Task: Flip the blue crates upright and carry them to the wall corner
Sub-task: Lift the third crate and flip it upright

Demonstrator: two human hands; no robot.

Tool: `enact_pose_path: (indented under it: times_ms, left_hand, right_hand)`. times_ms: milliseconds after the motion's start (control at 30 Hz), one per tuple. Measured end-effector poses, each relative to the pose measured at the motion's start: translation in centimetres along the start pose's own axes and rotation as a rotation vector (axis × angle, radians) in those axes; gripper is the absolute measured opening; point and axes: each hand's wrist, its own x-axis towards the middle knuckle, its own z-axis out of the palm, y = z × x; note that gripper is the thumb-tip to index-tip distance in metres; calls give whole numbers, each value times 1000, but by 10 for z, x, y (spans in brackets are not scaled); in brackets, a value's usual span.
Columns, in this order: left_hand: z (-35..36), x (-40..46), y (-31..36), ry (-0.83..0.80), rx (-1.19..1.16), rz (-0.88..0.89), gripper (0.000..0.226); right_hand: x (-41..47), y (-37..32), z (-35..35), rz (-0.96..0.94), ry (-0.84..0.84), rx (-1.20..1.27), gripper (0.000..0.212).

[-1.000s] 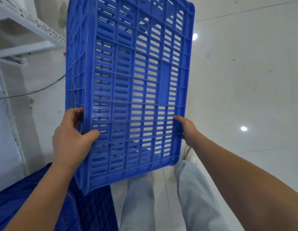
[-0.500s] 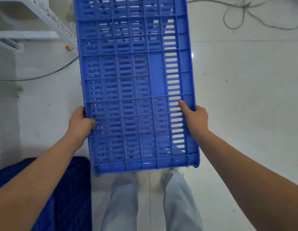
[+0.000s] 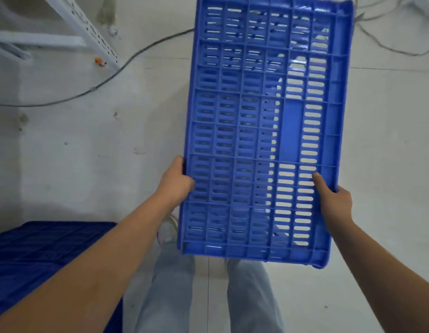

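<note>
both hands (image 3: 176,180) (image 3: 334,200) grip one slotted blue crate (image 3: 261,131), held off the floor (image 3: 88,152).

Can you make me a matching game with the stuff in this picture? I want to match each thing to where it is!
Things:
1. blue crate
2. second blue crate
3. small orange thing
4. grey cable

Places:
A. low in the left corner of the picture
B. trailing across the floor
C. held up between the left hand and the right hand
D. on the floor by the white metal rack

Pairs: 1-C, 2-A, 3-D, 4-B
</note>
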Motion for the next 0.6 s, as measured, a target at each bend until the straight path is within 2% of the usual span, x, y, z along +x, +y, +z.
enact_pose_path:
  times_ms: [67, 167, 200, 333, 400, 500, 600]
  left_hand:
    - [18, -1, 7, -86, 3, 20, 39]
    - [37, -3, 14, -184, 66, 78, 42]
    - [41, -5, 15, -164, 112, 112, 45]
    - [53, -18, 17, 131, 326, 344, 69]
    - [56, -17, 23, 157, 370, 424, 61]
    - [57, -10, 30, 196, 458, 426, 46]
    - [60, -9, 30, 248, 447, 420, 48]
  right_hand:
    - [12, 0, -20, 15, 4, -21, 49]
    - [32, -2, -46, 54, -60, 25, 41]
    - [37, -5, -53, 61, -92, 27, 39]
    - [55, -25, -63, 41, -233, 10, 32]
    - [60, -34, -62, 45, -246, 57, 22]
    - [61, -39, -60, 74, -247, 125, 9]
    - [59, -36, -61, 90, -260, 239, 19]
